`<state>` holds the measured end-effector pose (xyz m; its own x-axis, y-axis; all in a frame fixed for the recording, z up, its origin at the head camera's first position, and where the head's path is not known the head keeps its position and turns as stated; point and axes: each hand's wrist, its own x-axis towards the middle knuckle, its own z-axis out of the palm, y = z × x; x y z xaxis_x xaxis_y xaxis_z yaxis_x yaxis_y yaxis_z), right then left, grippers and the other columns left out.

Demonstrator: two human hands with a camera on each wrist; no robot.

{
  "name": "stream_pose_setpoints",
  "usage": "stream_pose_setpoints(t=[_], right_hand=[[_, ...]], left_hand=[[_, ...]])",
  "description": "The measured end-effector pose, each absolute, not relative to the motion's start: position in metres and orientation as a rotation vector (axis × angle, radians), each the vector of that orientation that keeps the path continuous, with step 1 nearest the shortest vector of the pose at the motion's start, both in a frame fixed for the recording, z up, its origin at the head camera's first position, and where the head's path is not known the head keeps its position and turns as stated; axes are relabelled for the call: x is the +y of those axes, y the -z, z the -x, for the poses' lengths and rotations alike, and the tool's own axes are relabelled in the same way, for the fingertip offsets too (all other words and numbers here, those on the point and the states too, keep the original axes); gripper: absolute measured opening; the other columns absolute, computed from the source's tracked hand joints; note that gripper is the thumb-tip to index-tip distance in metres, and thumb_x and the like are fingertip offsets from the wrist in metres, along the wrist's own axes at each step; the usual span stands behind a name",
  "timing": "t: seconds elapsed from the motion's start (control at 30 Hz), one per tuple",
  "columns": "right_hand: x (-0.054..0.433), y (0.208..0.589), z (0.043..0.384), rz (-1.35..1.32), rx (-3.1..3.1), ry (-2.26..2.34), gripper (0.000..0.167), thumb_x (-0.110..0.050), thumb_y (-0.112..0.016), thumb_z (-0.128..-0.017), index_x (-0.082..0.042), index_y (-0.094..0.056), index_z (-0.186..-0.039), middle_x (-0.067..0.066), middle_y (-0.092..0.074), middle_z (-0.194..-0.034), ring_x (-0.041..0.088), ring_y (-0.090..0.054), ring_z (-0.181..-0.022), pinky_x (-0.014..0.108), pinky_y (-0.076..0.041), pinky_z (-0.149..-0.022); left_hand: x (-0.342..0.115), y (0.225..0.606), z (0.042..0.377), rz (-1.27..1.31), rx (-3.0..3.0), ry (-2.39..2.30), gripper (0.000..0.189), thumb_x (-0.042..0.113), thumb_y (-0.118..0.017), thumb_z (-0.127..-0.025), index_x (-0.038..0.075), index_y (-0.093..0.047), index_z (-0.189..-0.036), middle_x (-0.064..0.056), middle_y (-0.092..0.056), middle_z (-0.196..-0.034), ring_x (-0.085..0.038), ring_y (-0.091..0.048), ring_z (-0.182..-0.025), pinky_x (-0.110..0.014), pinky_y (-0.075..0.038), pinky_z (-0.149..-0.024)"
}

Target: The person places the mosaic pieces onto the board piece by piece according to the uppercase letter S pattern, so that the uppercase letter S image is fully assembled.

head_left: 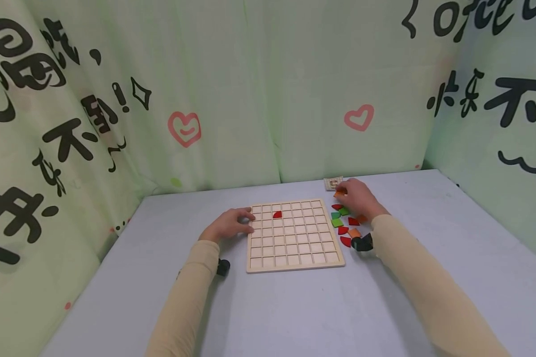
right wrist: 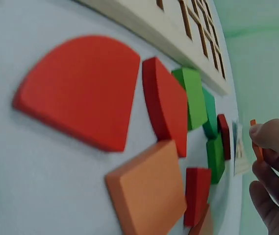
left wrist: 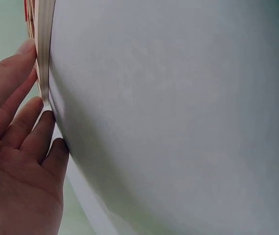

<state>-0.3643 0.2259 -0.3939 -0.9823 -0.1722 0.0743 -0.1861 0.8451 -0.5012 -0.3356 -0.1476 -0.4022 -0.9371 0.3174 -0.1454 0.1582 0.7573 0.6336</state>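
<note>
My left hand [head_left: 228, 224] is at the left edge of a wooden grid board [head_left: 293, 239], thumb and fingertips resting against its rim. In the left wrist view its fingers are extended along the board's side. One red quarter-round tile [head_left: 277, 214] lies in a cell in the board's upper rows. My right hand [head_left: 358, 197] pinches a thin orange tile [right wrist: 258, 151] between thumb and fingers, beyond the loose tiles. In the right wrist view that hand is raised above the table, with the tile edge-on.
Right of the board lie several loose tiles: a red rounded one [right wrist: 83, 93], an orange one [right wrist: 149, 188], a light green one [right wrist: 194, 98], and others. A small printed card [head_left: 330, 183] lies at the table's back. Lettered curtains [head_left: 268, 99] surround the white table [head_left: 290, 312].
</note>
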Motion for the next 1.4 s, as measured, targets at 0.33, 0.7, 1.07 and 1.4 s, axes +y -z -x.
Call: stream_pose_setpoints(t=[0.33,0.7,1.07,1.4], right_hand=[[0.199,0.387,0.361,-0.562,-2.944,-0.789,0.035,-0.009,-0.059,-0.094,0.007,-0.060,-0.125,0.022,-0.058,-0.121,0.036,-0.052,-0.110,0.050,-0.044,-0.099],[0.166,0.386,0.351,-0.745,-2.973,-0.867,0.033,-0.011,-0.063,-0.094,0.003,-0.063,-0.124,0.015,-0.060,-0.117,0.031,-0.055,-0.109,0.047,-0.045,-0.098],[0.147,0.385,0.346,-0.854,-2.966,-0.832,0.032,-0.012,-0.065,-0.094,0.002,-0.065,-0.123,0.013,-0.063,-0.116,0.028,-0.057,-0.106,0.043,-0.048,-0.094],[0.132,0.385,0.346,-0.899,-2.984,-0.842,0.030,-0.011,-0.065,-0.093,0.001,-0.066,-0.120,0.011,-0.064,-0.111,0.026,-0.057,-0.102,0.042,-0.048,-0.093]], left_hand=[[-0.147,0.401,0.336,-0.385,2.706,-0.946,0.035,0.018,-0.075,-0.086,0.010,-0.068,-0.119,-0.004,-0.041,-0.153,-0.028,-0.027,-0.145,-0.044,-0.025,-0.116],[-0.148,0.404,0.335,-0.377,2.703,-0.951,0.035,0.018,-0.074,-0.087,0.010,-0.068,-0.120,-0.004,-0.041,-0.153,-0.028,-0.028,-0.145,-0.044,-0.026,-0.116],[-0.148,0.403,0.337,-0.400,2.707,-0.935,0.035,0.019,-0.075,-0.086,0.011,-0.068,-0.120,-0.004,-0.041,-0.153,-0.028,-0.027,-0.145,-0.044,-0.024,-0.117],[-0.147,0.402,0.336,-0.379,2.707,-0.942,0.035,0.018,-0.075,-0.086,0.010,-0.068,-0.120,-0.004,-0.041,-0.153,-0.029,-0.027,-0.145,-0.045,-0.024,-0.117]])
